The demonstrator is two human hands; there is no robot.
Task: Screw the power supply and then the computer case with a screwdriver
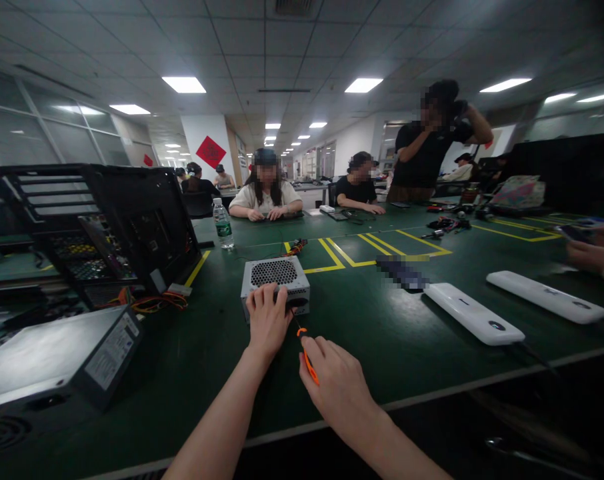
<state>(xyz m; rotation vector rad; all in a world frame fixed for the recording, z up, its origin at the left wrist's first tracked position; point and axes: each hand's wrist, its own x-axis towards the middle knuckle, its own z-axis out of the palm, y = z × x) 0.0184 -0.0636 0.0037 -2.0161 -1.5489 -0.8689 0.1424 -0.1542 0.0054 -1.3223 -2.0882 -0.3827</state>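
A grey computer power supply unit [276, 272] sits on the green table in front of me, its honeycomb vent facing up. My left hand [268, 321] lies over its near side, fingers bent on the top edge and closed against the casing. In my right hand [338, 373] is a screwdriver with an orange and black handle [310, 367], gripped by wrapped fingers. Its shaft points up and away toward the near face of the unit, beside my left thumb. Whether the tip touches a screw is hidden. A bundle of cables [297, 247] lies behind the unit.
An open black computer case [147, 230] and a larger power supply [47, 360] stand at left. A water bottle [223, 225] is behind. Two white oblong devices [472, 313] and a phone [402, 273] lie right. Several people work around; another person's hand [595, 253] is at far right.
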